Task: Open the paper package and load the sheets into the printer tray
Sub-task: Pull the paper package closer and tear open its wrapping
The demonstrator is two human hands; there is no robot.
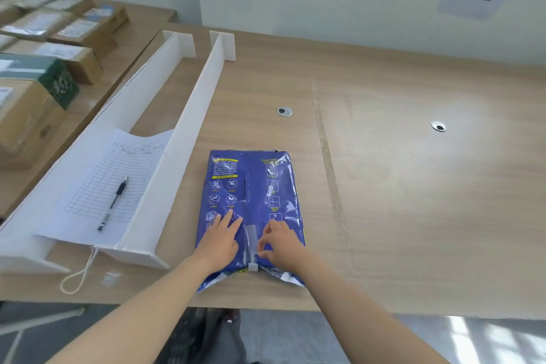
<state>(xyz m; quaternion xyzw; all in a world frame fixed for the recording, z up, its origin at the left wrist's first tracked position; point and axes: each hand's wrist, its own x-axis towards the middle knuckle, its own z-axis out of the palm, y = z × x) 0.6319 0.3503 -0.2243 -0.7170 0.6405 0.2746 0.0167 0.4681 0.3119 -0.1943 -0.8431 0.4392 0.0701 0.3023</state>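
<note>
Left arm: bare forearm reaching forward and up from the lower left, wrist straight.
Left hand [220,241]: palm down, lying flat, fingers [227,220] extended and slightly spread, pointing away from the body.
Right arm: bare forearm coming in from the lower right, angled toward the left hand.
Right hand [280,244]: knuckles up, fingers curled inward toward the thumb in a pinching shape (whether the tips actually meet cannot be told).
Spacing: the two hands sit side by side, near each other but not touching.
</note>
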